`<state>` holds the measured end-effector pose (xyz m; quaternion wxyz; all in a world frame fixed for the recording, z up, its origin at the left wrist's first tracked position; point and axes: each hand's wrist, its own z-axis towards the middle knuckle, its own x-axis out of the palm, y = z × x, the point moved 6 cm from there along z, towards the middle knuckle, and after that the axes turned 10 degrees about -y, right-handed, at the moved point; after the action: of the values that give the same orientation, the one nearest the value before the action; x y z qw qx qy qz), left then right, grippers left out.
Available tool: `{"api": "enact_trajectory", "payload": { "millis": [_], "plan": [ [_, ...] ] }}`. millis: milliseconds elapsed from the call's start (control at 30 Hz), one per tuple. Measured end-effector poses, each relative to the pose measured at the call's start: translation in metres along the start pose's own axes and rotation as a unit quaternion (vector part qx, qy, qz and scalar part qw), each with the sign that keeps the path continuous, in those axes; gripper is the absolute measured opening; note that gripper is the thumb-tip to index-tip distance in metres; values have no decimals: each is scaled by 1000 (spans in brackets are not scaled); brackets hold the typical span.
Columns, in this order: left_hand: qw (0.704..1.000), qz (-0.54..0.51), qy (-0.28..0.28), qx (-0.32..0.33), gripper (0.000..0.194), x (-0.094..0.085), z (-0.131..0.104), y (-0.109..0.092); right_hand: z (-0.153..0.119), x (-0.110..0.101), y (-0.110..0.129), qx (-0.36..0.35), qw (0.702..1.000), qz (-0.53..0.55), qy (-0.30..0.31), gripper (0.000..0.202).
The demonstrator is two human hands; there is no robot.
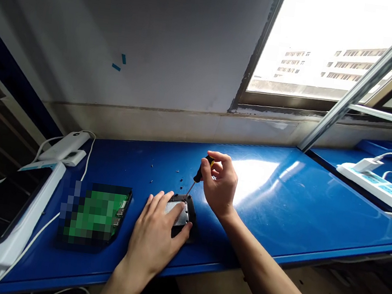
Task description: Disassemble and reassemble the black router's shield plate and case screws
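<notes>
A small black casing with a silver metal plate [183, 218] lies on the blue table near its front edge. My left hand [156, 231] rests over its left side, fingers across the top and thumb on the near right edge, holding it down. My right hand [220, 184] grips a screwdriver [198, 174] with a black and yellow handle. The screwdriver leans, its tip touching the casing's far edge. Just behind the casing are a few tiny dark pieces [182, 180] that look like screws. Much of the casing is hidden under my left hand.
A green circuit board in a dark tray [96, 216], partly pixelated, sits left of my hands. Farther left stand a white-framed screen [39, 203] and white adapters [66, 147] with cables. A white power strip [386, 186] is at the far right, beyond a metal post [350, 100].
</notes>
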<state>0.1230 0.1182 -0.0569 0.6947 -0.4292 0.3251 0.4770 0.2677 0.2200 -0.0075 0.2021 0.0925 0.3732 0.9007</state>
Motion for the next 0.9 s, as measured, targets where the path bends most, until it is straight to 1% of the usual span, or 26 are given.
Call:
{"api": "enact_trajectory", "payload": {
  "millis": [167, 300, 600, 900],
  "plan": [
    [1000, -3, -6, 0, 36, -1, 0, -1, 5, -4, -3, 31, 999, 20, -30, 19],
    [1000, -1, 0, 1, 38, 0, 0, 0, 8, -6, -5, 45, 998, 33, -38, 18],
    [1000, 2, -17, 18, 38, 3, -2, 2, 8, -6, -7, 37, 998, 32, -44, 17],
    [999, -7, -35, 20, 33, 2, -4, 4, 8, -6, -5, 31, 998, 35, -44, 16]
  ]
}}
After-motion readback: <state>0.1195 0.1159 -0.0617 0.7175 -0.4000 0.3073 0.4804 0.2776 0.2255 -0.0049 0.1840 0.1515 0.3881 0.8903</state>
